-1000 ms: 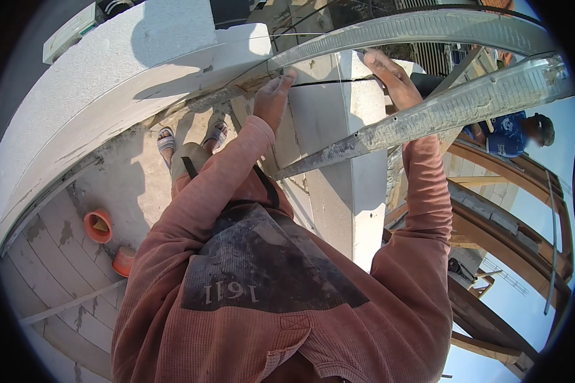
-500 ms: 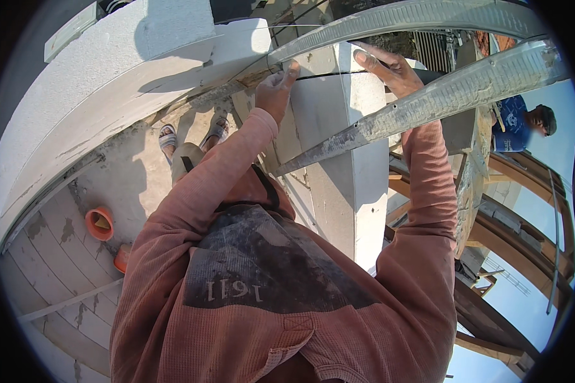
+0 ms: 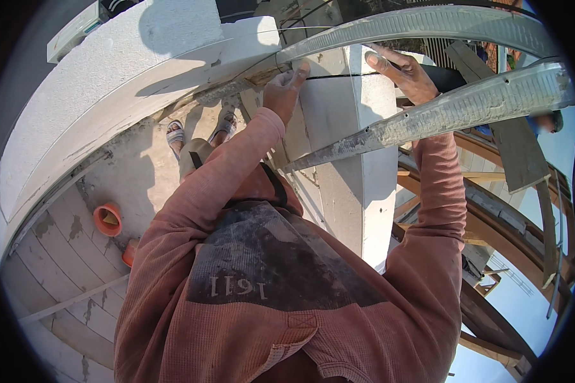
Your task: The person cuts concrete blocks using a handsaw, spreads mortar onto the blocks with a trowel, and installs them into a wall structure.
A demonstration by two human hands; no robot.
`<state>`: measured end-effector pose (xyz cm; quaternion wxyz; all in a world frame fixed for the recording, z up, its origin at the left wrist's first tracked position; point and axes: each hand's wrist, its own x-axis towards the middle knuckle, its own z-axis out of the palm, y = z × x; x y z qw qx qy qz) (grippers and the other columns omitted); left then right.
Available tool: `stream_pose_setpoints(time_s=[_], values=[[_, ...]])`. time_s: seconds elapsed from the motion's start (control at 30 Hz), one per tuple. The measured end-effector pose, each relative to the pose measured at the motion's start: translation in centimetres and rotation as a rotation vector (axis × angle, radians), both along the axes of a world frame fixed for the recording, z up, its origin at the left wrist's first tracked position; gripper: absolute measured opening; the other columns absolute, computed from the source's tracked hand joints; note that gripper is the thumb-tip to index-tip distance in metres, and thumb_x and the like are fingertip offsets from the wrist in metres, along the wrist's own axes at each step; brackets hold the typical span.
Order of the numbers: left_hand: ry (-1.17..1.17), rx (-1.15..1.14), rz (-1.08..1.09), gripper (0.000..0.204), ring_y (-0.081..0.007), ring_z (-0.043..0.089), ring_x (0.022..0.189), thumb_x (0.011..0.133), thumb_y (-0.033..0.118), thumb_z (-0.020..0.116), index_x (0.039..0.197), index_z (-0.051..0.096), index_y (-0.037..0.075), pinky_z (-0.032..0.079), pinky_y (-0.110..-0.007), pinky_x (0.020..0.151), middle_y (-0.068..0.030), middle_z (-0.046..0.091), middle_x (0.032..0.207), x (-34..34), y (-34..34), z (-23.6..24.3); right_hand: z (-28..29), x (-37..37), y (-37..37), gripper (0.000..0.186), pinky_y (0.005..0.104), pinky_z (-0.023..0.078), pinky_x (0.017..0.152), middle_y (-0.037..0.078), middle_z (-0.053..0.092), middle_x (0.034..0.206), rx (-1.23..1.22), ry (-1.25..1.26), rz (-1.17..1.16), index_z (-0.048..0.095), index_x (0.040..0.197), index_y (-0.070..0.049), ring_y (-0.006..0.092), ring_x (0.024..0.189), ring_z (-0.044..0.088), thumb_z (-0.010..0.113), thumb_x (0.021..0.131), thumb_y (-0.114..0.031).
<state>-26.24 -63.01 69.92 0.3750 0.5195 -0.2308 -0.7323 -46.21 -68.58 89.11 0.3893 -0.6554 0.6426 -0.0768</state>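
A pale, light-coloured building block (image 3: 332, 62) sits at the far end of a block wall, and a dark line separates it from the longer white block (image 3: 338, 108) nearer me. My left hand (image 3: 283, 93) is closed on its left edge, thumb lying along the top corner, the other fingers mostly hidden. From the right, my right hand (image 3: 412, 78) grips the same block, its thumb against the right face. A ridged metal profile (image 3: 428, 118), crusted with dried mortar, slants across in front of my right forearm.
Another curved metal profile (image 3: 415, 24) arches over the hands. On the left stands a curved white block wall (image 3: 64, 108). Orange buckets (image 3: 108, 219) rest on the floor behind my feet. Wooden planks (image 3: 521, 153) and curved brown beams lie right, where a person is partly hidden.
The view has shifted slightly, so most things sit a little further right. A grey plank now covers much of the person at right. Both hands keep their hold on the block.
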Motion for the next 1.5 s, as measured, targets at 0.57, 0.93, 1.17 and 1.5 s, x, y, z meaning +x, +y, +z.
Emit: stream_pose_setpoints(time_s=[0.57,0.93,1.17,1.5], values=[[0.426,0.151,0.091,0.049,-0.0228,0.053,0.128,0.102,0.028,0.051,0.142,0.048,-0.001,0.041,-0.036,0.111,-0.0134,0.056,0.139,1.1,0.3,-0.1,-3.5,-2.8,0.7,0.054,0.0310,0.044,0.103,0.010,0.066,0.123,-0.285,-0.134,0.124,0.063,0.134,-0.010,0.0164,0.115,0.060,0.060,0.097,-0.050],[0.332,0.117,0.156,0.035,-0.0120,0.062,0.103,0.094,0.016,0.068,0.126,0.064,0.003,0.049,-0.027,0.095,-0.0020,0.067,0.114,-0.1,0.9,-1.8,-3.0,-2.3,-0.6,0.055,0.0279,0.051,0.086,0.004,0.071,0.103,0.098,-0.223,-0.017,0.068,0.126,-0.011,0.0146,0.096,0.065,0.055,0.098,-0.056],[0.366,0.134,0.111,0.034,-0.0139,0.057,0.117,0.097,0.014,0.060,0.130,0.061,0.005,0.046,-0.036,0.104,-0.0023,0.064,0.122,0.7,0.7,-1.4,-1.2,-0.7,-0.5,0.054,0.0344,0.056,0.089,0.013,0.073,0.108,-0.047,-0.133,-0.003,0.073,0.116,-0.006,0.0227,0.101,0.069,0.073,0.087,-0.051],[0.495,0.134,0.129,0.036,-0.0183,0.059,0.119,0.099,0.014,0.054,0.134,0.057,0.006,0.046,-0.035,0.105,-0.0065,0.061,0.132,1.2,1.0,-1.4,-7.4,-6.4,-3.3,0.039,0.0271,0.049,0.087,0.005,0.066,0.118,-0.028,-0.205,0.040,0.062,0.132,-0.006,0.0123,0.102,0.060,0.057,0.100,-0.028]])
